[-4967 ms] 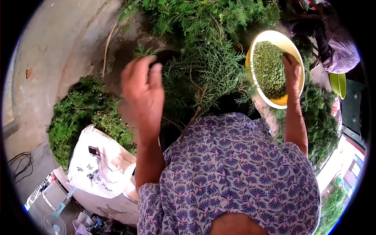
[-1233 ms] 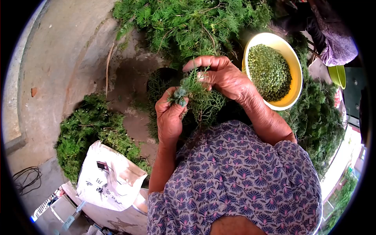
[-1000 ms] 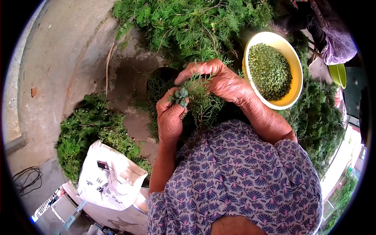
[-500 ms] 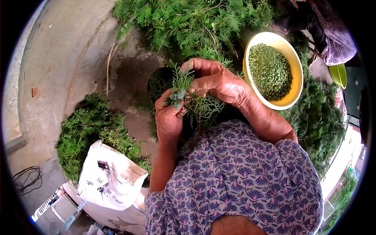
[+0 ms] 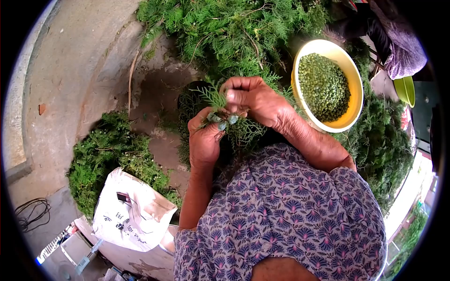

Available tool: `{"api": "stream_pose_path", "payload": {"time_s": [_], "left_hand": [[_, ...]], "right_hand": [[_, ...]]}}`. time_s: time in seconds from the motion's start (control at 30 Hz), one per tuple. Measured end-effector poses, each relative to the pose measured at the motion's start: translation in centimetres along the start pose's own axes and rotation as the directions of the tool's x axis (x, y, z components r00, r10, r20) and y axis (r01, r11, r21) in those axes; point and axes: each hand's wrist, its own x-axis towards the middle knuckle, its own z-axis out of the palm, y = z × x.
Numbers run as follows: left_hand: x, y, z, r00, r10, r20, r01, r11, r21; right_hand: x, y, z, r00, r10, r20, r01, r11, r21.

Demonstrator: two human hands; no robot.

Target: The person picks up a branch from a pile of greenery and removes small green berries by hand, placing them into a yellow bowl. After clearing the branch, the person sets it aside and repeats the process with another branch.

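Note:
My left hand is closed around a green conifer sprig that carries several blue-green cones, which show just above its thumb. Against the same sprig, my right hand pinches with thumb and forefinger; the fingertips are slightly blurred. The two hands nearly touch in front of my chest. More feathery greenery sits below them, over my lap. To the right of my right forearm stands a yellow basin holding many small green cones.
A large heap of conifer branches lies ahead, with more branches at right. A smaller pile is on the left, beside a white sack bearing a phone-like object. Another person sits at upper right near a green basin.
My right hand has shifted slightly down, its fingers folding closer onto the sprig. The sprig tip now leans left, and the cones have moved a little to the right.

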Motion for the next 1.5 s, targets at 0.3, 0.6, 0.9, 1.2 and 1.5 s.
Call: {"api": "stream_pose_path", "payload": {"time_s": [0.3, 0.6, 0.9, 1.2, 1.5], "left_hand": [[0.0, -0.9, 0.4, 0.966, 0.082, -0.245, -0.078, 0.997, 0.027], [0.1, 0.3, 1.5, 0.951, -0.003, -0.309, 0.004, 1.000, 0.003], [-0.1, -0.5, -0.6, 0.994, -0.011, -0.107, 0.003, 0.997, -0.073], [-0.3, -0.2, 0.9, 0.947, -0.030, -0.320, 0.008, 0.998, -0.069], [-0.1, -0.5, 0.3, 0.963, -0.031, -0.269, -0.004, 0.992, -0.129]], "right_hand": [[-0.6, -0.9, -1.2, 0.997, 0.058, 0.042, -0.067, 0.962, 0.265], [-0.7, -0.5, 0.0, 0.999, 0.003, -0.042, 0.002, 0.993, 0.119], [-0.6, 0.2, 0.1, 0.996, -0.044, -0.072, 0.040, 0.998, -0.055], [-0.9, -0.4, 0.6, 0.970, -0.117, -0.211, 0.132, 0.990, 0.057], [-2.1, -1.0, 0.7, 0.991, -0.029, -0.128, -0.003, 0.969, -0.246]]}}
